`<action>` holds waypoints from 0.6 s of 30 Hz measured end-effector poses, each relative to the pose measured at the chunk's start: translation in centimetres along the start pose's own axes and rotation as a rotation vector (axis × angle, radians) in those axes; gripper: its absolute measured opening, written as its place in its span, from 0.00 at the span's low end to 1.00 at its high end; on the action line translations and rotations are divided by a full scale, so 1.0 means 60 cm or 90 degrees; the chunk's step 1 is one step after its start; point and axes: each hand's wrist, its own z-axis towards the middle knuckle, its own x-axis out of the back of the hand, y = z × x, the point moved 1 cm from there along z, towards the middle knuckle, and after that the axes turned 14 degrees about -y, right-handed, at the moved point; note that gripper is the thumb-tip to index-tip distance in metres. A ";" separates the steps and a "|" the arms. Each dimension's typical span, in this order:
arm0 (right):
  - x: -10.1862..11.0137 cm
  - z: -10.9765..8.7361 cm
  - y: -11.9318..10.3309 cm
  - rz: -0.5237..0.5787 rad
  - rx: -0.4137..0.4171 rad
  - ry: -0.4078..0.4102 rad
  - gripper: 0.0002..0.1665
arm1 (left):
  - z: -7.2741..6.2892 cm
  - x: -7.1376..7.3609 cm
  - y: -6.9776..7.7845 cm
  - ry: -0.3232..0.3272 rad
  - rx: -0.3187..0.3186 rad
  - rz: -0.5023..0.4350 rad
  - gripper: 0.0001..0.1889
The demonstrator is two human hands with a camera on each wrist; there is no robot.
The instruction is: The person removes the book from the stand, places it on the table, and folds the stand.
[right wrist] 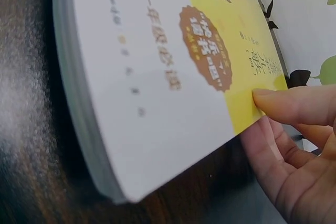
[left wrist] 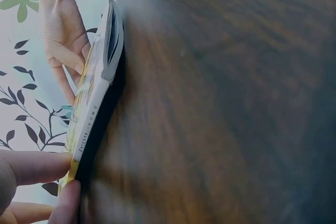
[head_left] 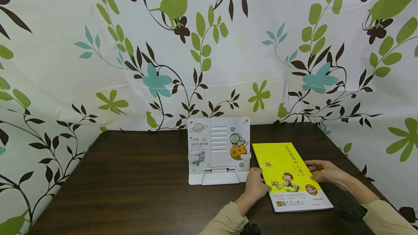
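Between left hand (head_left: 256, 184) and right hand (head_left: 322, 171), holds the book (head_left: 290, 171) pinched in both at its long edges, over the tabletop (head_left: 137, 177); ahead and leftward of left hand, has a stand (head_left: 218, 160).

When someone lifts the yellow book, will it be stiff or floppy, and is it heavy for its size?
The yellow book would probably flex a little, since the left wrist view shows its pages slightly parted at one end. It may feel fairly light, being slim compared with its broad front. Rolling seems unlikely, because it is flat and straight-edged.
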 end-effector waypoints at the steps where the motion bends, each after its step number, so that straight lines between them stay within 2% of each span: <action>1: 0.000 0.000 0.000 -0.004 0.001 -0.001 0.44 | 0.001 0.000 0.000 -0.001 0.001 0.002 0.30; 7: 0.001 0.001 -0.001 -0.024 -0.002 0.005 0.42 | 0.002 0.004 -0.002 -0.009 -0.003 0.019 0.30; 12: 0.002 0.002 -0.007 -0.045 0.007 0.033 0.40 | -0.001 0.011 -0.003 -0.014 -0.016 0.024 0.29; 16: -0.002 0.005 -0.020 -0.041 0.017 0.046 0.40 | -0.009 0.023 0.001 -0.034 -0.045 0.029 0.25; 18: -0.006 0.008 -0.031 -0.033 0.028 0.045 0.40 | -0.018 0.032 0.003 -0.046 -0.079 0.031 0.22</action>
